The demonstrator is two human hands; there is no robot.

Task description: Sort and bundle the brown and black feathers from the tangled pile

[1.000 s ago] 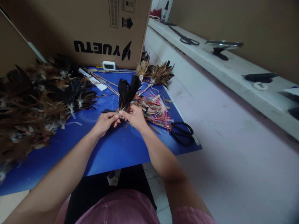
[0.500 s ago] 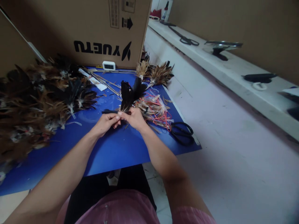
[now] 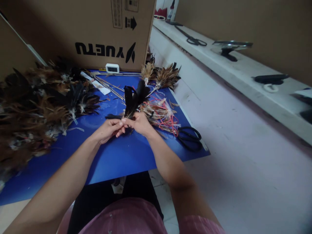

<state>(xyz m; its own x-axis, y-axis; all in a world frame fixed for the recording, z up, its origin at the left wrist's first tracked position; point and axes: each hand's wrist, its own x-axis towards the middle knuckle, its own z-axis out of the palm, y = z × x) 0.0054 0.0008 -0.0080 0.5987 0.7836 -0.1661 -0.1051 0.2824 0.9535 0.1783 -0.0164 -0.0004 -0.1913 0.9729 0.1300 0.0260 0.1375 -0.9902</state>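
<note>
Feather bundles (image 3: 41, 113) lay heaped at left; behind stood a cardboard box (image 3: 56, 26), its inside hidden; the left hand (image 3: 109, 130) and right hand (image 3: 139, 123) met, both pinching the base of the black feathers (image 3: 136, 98) over the blue table (image 3: 122, 157); black-handled scissors (image 3: 188, 137) lay at right.

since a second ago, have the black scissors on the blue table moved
No; against the blue table, the black scissors lie at the same spot by its near right corner.
</note>
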